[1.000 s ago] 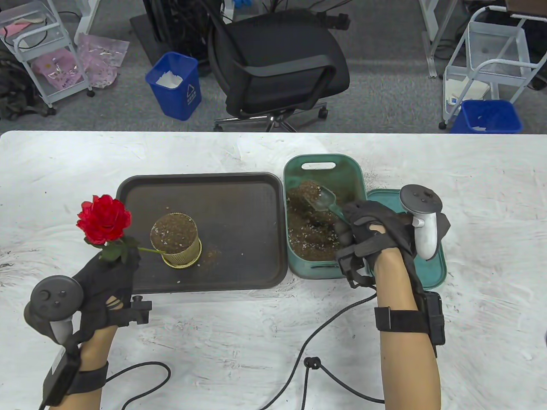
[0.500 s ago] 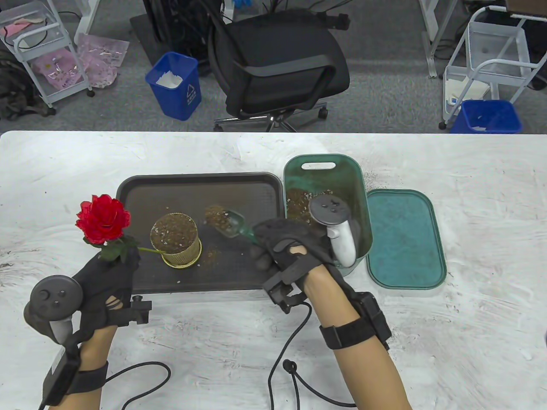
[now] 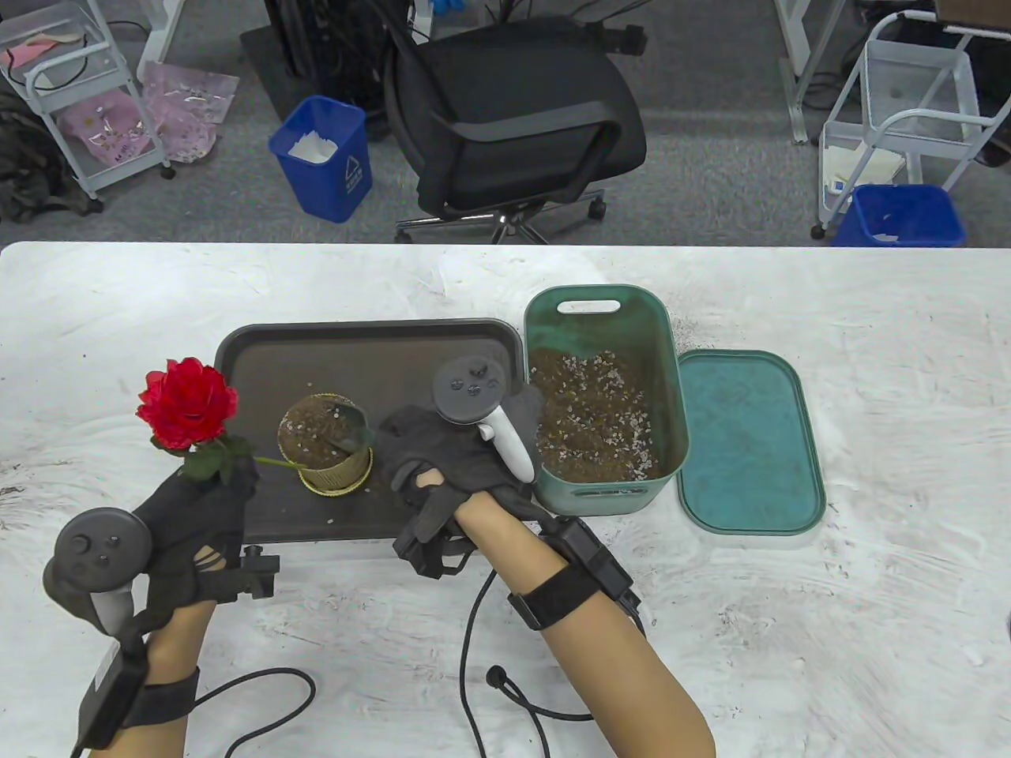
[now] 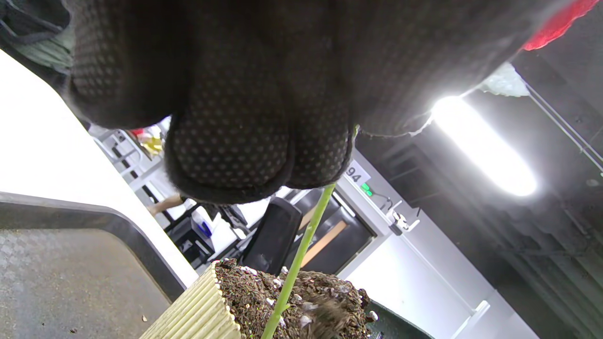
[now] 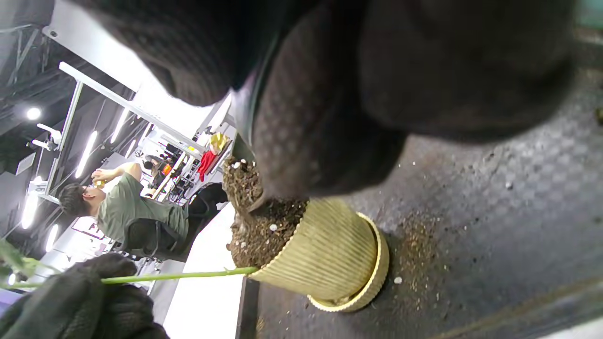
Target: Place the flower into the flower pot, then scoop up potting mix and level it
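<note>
My left hand (image 3: 201, 505) sits low at the counter (image 3: 790, 616) edge, fingers clenched round the green stem of the red flower (image 3: 187, 403); bloom sticks up just above the knuckles, stem runs off to the right & down into the mix in the flower pot (image 3: 336, 466). Left wrist view: stem comes out under the glove fingertips (image 4: 245, 155) and enters the soil at a slant.

My right hand (image 3: 442, 458) reaches in from the right, forearm angled up-left, tracker on top, fingers wrapped on the handle of the clear scoop (image 3: 347, 422). Scoop bowl lies over the pot's top, on or just above the potting mix (image 3: 320, 422) – can't tell which. Pot stands on the dark tray (image 3: 442, 347), just left of that hand, spilled mix round its base.

Green bin (image 3: 604, 316) w/ more mix is just right of my right hand; its lid (image 3: 750, 442) lies beyond it.

Writing: "94" on a tag in the left wrist view bkgd.
</note>
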A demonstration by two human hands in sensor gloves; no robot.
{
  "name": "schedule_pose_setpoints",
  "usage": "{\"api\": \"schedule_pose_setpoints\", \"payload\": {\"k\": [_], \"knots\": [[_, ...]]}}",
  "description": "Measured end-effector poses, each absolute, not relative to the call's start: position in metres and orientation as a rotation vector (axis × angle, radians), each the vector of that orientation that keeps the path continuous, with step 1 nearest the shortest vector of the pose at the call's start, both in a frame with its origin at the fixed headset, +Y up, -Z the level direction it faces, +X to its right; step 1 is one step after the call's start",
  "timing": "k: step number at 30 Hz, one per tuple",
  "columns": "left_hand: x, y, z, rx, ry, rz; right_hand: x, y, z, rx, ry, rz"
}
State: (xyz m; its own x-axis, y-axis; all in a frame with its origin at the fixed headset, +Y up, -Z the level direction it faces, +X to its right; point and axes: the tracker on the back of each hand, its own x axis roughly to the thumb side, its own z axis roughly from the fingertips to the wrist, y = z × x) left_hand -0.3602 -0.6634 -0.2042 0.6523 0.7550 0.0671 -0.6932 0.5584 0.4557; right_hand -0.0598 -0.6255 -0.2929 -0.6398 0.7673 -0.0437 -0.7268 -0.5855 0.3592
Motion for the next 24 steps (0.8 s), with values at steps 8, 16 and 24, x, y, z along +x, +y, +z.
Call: {"api": "schedule_pose_setpoints", "payload": {"k": [8, 16, 24], "knots": [[-0.360, -0.663, -0.204, 0.475, 0.138, 0.854, -0.066, -0.616, -0.289, 0.161, 0.344, 2.326], [-0.360, -0.663, -0.204, 0.473, 0.139, 0.858, -0.072, -0.607, -0.287, 0.203, 0.250, 2.435], [-0.360, -0.663, -0.204, 0.473, 0.139, 0.858, -0.086, -0.604, -0.278, 0.311, 0.093, 2.624]]}}
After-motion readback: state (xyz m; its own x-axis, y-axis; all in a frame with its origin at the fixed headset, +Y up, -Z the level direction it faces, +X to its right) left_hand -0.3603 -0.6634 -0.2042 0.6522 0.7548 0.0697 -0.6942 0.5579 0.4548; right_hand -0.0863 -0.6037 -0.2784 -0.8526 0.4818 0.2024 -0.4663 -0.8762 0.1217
